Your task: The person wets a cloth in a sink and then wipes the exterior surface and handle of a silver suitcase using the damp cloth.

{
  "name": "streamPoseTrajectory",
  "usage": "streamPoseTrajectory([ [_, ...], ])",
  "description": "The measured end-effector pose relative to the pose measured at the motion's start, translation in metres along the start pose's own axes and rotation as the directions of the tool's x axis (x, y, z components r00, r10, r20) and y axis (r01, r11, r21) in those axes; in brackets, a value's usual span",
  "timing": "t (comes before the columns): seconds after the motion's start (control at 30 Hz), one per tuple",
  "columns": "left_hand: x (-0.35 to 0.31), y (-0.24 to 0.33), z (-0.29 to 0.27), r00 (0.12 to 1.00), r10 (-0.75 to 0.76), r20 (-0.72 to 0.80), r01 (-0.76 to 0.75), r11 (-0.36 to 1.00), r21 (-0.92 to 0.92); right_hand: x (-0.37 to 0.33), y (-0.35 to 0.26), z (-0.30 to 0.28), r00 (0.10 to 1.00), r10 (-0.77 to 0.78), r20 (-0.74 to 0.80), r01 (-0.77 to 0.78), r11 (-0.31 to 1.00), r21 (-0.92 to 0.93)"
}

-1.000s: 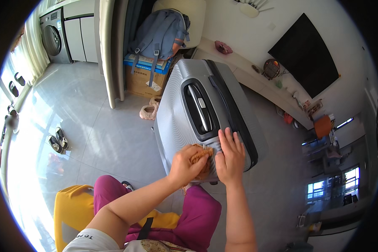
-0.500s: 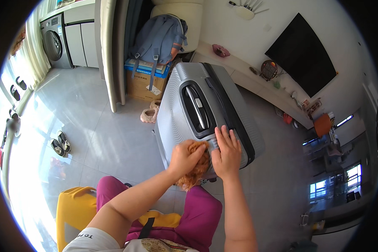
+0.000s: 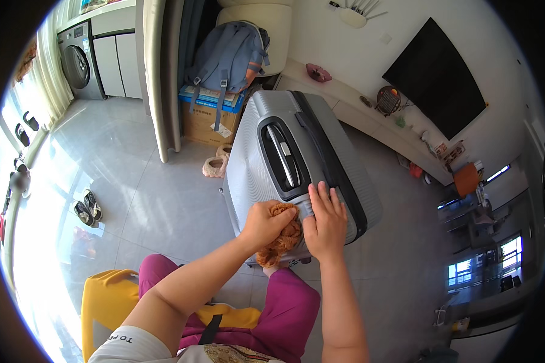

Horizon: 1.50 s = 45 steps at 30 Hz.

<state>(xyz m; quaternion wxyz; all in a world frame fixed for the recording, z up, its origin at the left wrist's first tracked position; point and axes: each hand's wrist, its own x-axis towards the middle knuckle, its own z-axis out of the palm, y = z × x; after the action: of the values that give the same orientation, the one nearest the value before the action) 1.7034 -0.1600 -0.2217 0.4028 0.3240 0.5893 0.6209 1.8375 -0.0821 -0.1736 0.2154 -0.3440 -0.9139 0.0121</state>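
Observation:
A large silver-grey hard-shell suitcase (image 3: 248,163) stands upright before me, its ribbed top facing up. Set into that top is a black recess holding the telescopic handle (image 3: 283,156); a black carry handle (image 3: 321,148) runs along the dark band beside it. My left hand (image 3: 266,225) is closed on a bunched orange-brown cloth (image 3: 280,242) against the suitcase's near top edge, and part of the cloth hangs down over the side. Flat on the near right corner of the top lies my right hand (image 3: 326,221), fingers stretched out and holding nothing.
Behind the suitcase, a blue-grey backpack (image 3: 230,57) rests on a cardboard box (image 3: 203,124). Pink fluffy slippers (image 3: 214,166) lie left of it. Dark shoes (image 3: 88,209) are farther left on the tiles. A low white cabinet (image 3: 363,121) runs along the right wall. I sit on a yellow seat (image 3: 106,299).
The cloth in my left hand has bunched differently, and its hanging end has lifted slightly. My right hand stays nearly in place on the suitcase.

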Motion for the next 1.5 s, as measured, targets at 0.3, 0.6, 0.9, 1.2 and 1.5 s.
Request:
streamPoseTrajectory([
  [0.3, -0.028, -0.037, 0.000, 0.999, -0.052, 0.016, 0.051, 0.994, 0.094, 0.000, -0.002, 0.000, 1.000, -0.012, -0.010, 0.011, 1.000, -0.015],
  [0.6, -0.011, -0.036, 0.000, 0.999, -0.035, 0.007, 0.035, 0.999, 0.021, 0.000, 0.000, 0.001, 1.000, -0.006, -0.010, 0.006, 1.000, -0.019],
  [0.9, 0.006, 0.009, 0.004, 0.959, 0.276, -0.063, -0.269, 0.958, 0.099, -0.002, -0.002, 0.000, 1.000, 0.003, 0.009, -0.003, 1.000, -0.009],
  [1.2, -0.032, -0.094, -0.001, 0.991, -0.133, -0.027, 0.134, 0.990, 0.044, -0.001, -0.004, 0.002, 1.000, -0.014, -0.006, 0.014, 1.000, -0.026],
  [1.5, 0.000, 0.008, 0.003, 0.961, 0.243, -0.128, -0.237, 0.970, 0.062, -0.001, -0.004, 0.003, 1.000, 0.009, -0.006, -0.009, 1.000, -0.020],
])
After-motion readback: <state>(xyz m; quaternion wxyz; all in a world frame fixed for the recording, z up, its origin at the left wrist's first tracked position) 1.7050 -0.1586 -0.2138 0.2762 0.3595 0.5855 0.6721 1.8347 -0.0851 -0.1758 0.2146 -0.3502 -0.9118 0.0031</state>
